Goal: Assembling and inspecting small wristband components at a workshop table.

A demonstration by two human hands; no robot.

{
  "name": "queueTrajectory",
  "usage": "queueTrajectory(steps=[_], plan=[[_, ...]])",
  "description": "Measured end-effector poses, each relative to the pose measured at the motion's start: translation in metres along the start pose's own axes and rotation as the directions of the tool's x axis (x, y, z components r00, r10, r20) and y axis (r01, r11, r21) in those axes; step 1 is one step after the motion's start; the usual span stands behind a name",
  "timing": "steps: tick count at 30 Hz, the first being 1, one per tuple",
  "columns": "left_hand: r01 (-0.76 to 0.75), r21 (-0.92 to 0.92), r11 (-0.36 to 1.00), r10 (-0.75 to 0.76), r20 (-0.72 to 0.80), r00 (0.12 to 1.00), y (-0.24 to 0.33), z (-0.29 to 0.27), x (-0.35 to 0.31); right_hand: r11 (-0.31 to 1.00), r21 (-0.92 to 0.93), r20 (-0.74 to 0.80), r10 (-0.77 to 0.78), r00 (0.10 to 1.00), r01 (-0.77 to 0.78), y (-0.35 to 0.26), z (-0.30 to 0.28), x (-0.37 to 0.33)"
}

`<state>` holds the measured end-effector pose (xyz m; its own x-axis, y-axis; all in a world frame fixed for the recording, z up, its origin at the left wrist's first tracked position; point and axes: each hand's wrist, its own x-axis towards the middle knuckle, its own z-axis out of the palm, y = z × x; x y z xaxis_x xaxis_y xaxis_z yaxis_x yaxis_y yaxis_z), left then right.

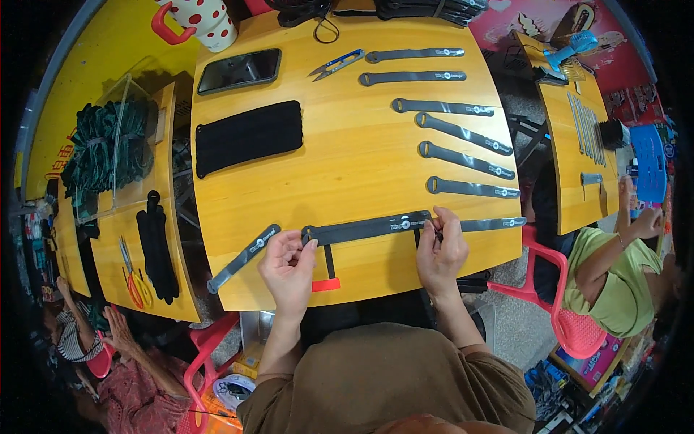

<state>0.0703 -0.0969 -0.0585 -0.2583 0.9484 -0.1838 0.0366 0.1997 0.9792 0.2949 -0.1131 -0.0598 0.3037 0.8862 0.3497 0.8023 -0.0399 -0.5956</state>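
Note:
A black cable strap (369, 228) with a slotted end and white print lies stretched sideways between my hands, just above the table's near edge. My left hand (288, 271) pinches its slotted end; my right hand (442, 249) pinches the other end. Below the strap, a thin dark strip with a red tab (325, 285) shows beside my left hand. To the left of that hand, another strap (244, 257) lies slanted. One more strap (491, 225) lies just right of my right hand. Several similar straps, such as this one (466, 160), are laid out in a column up the right side.
A flat black stack (249, 137), a phone (238, 71) and blue thread snips (338, 65) lie farther back. At the far left corner stands a dotted cup (206, 25). Side tables hold dark green bundles (108, 148) and scissors (134, 278). Other people sit at both sides.

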Motion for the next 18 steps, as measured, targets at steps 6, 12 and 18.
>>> queueTrajectory(steps=[6, 12, 18], plan=[[-0.014, 0.027, 1.0, 0.014, -0.006, 1.0, -0.0019, -0.001, 0.0008, 1.0, 0.005, 0.011, -0.006, 1.0, 0.006, -0.0004, 0.0012, 0.0002], [-0.061, 0.088, 0.994, 0.062, 0.0, 0.998, -0.008, -0.0022, 0.0016, 1.0, -0.023, -0.004, 0.004, 1.0, -0.004, -0.001, 0.0012, -0.0004], [-0.058, 0.064, 0.996, 0.059, -0.017, 0.998, -0.01, -0.0011, -0.0003, 0.999, -0.005, 0.029, 0.053, 0.998, -0.053, -0.0024, 0.0015, -0.0021]])
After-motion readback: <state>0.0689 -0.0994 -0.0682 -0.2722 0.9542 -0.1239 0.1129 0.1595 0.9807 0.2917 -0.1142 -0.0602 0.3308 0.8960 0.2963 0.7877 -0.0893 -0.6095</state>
